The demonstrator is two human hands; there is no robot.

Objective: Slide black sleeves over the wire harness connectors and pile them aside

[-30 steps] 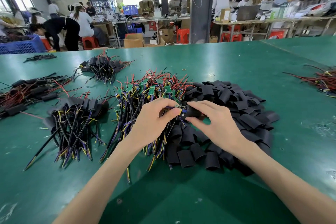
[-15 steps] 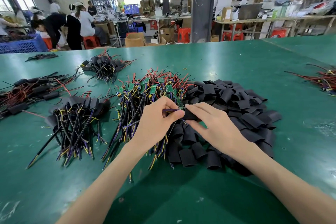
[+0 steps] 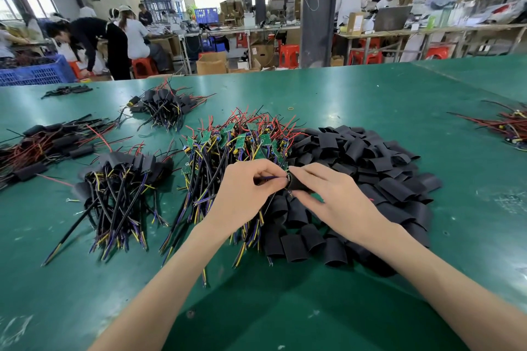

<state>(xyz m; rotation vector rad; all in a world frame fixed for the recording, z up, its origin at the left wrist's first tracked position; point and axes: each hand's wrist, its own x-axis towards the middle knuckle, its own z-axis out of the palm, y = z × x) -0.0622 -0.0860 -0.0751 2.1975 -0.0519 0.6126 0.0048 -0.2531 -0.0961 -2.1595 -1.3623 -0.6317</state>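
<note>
Left hand [image 3: 245, 194]: fingers curled, pinching a harness [image 3: 269, 178] by its purple wire.
Right hand [image 3: 336, 202]: thumb and fingers pinching a black sleeve [image 3: 299, 184], its mouth touching the harness end.
Sleeve pile [image 3: 379, 177]: 3 o'clock of the hands.
Bare harness heap [image 3: 225, 148]: 11 o'clock.
Sleeved heap [image 3: 122, 179]: 9 o'clock.
All on a green table [image 3: 370, 100].

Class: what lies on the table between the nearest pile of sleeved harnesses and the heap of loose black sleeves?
The head view shows the pile of unsleeved harnesses, green circuit boards bare, between the sleeved pile and the sleeve heap.
</note>
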